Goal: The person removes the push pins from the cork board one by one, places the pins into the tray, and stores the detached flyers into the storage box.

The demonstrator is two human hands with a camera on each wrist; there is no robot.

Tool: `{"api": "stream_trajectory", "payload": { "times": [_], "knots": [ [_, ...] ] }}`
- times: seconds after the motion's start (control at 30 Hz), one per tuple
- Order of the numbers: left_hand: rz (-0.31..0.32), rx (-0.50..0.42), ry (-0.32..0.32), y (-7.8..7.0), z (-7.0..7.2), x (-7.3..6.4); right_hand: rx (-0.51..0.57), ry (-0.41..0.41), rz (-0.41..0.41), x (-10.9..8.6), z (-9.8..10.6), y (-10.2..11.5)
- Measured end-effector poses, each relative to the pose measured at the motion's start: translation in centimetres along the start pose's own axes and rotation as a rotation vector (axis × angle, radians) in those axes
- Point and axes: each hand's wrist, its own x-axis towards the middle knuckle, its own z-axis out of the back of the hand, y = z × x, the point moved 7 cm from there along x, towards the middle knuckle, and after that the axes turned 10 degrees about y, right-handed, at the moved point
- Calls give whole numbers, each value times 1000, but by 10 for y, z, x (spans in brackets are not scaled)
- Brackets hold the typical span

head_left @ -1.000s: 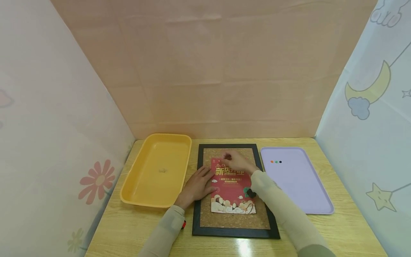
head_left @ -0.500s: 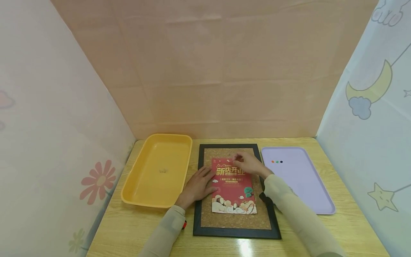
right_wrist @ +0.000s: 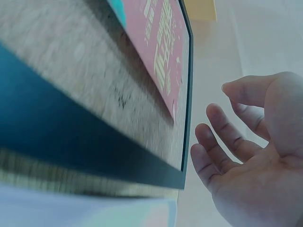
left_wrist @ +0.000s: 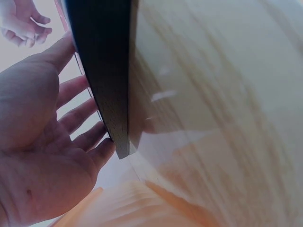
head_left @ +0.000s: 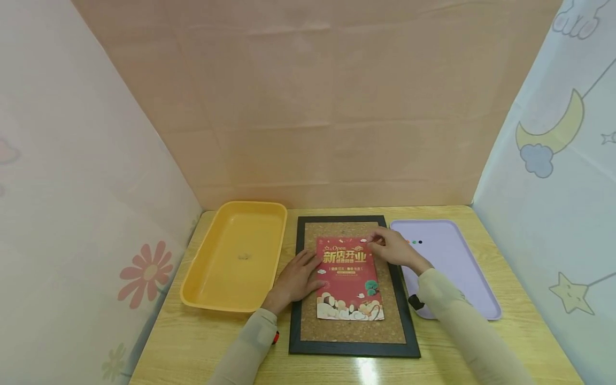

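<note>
A red paper poster [head_left: 348, 280] with gold characters and the word "Open" lies on a black-framed cork board [head_left: 353, 334]. My left hand [head_left: 297, 275] rests across the board's left frame, its fingertips at the poster's left edge; the left wrist view shows that hand [left_wrist: 52, 118] with fingers extended over the dark frame. Close to the poster's top right corner is my right hand [head_left: 392, 247], thumb and index finger toward the paper. In the right wrist view its fingers [right_wrist: 222, 127] are loosely bent, with nothing seen between them, and the poster's edge [right_wrist: 158, 87] stands slightly off the cork.
To the left stands a yellow tray [head_left: 192, 302] with a small pale cluster [head_left: 244, 256] inside. A lilac tray [head_left: 462, 278] sits on the right, holding small round coloured pieces [head_left: 414, 242]. Both flank the board on the wooden table [head_left: 539, 347], with patterned walls at the sides.
My right hand has slid rightward along the poster's top, from near its middle to the top right corner, uncovering the lettering. My left hand has stayed in place.
</note>
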Motion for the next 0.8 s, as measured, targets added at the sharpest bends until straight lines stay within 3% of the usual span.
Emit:
{"api": "stream_trajectory", "payload": {
  "times": [0.27, 0.8],
  "knots": [
    [-9, -4, -4, -1, 1, -1, -73, -76, -1, -18, 18, -12],
    [-1, -22, -2, -2, 2, -2, -103, -158, -50, -50, 47, -38]
  ]
}}
